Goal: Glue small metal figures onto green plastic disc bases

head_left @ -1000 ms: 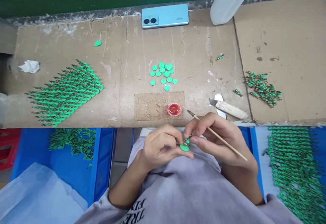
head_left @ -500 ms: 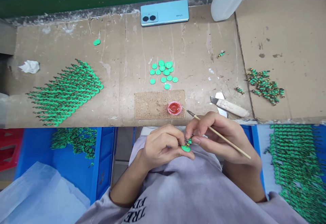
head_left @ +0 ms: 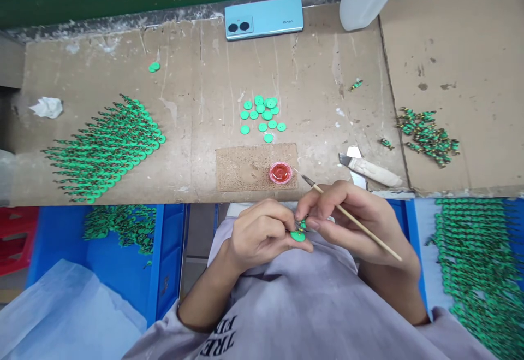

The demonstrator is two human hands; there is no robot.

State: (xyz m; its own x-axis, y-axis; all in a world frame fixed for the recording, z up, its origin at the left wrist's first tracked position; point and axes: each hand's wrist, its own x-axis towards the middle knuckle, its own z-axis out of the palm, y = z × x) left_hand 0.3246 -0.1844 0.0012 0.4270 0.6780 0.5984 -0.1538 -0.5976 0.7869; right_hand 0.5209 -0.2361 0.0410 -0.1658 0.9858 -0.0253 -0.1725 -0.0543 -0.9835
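Green disc [head_left: 297, 236] nudged slightly since earlier, left hand [head_left: 260, 231] pinching it, right hand [head_left: 370, 212] narrow on small green piece [head_left: 303, 223], brush [head_left: 368, 232] tucked crosswise, likely to free fingertips.

The discs [head_left: 244, 129] are coloured plain bright green, pretty much matched by the phone [head_left: 264, 18] only in being unpatterned, since that one's done in pale blue. The liquid [head_left: 280, 172] is tinted red, the shirt [head_left: 295, 300] is washed in mottled lilac-grey and printed with black letters.
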